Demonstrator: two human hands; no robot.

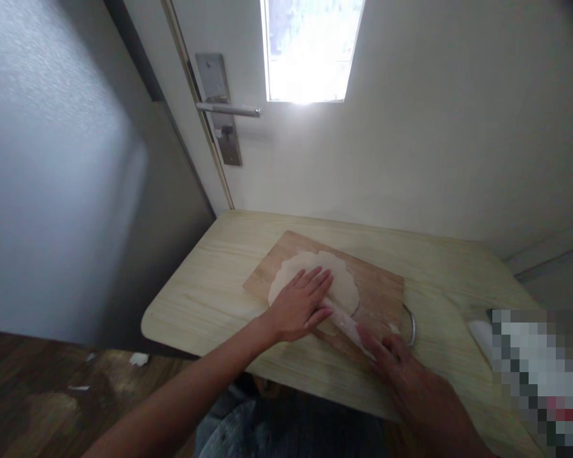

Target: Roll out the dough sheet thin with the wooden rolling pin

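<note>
A flat round sheet of pale dough point(337, 277) lies on a wooden cutting board point(377, 289). My left hand point(300, 304) rests palm-down on the dough's near left part, fingers stretched out together. A floured rolling pin point(346, 324) lies across the dough's near edge, between my two hands. My right hand point(391, 353) lies flat on the pin's right end at the board's near edge, fingers extended.
The board sits on a light wooden table point(210, 299) with rounded corners. A metal handle ring point(412, 324) sticks out at the board's right end. A white object point(482, 334) lies at the table's right. Behind stands a white door with a metal lever handle point(229, 110).
</note>
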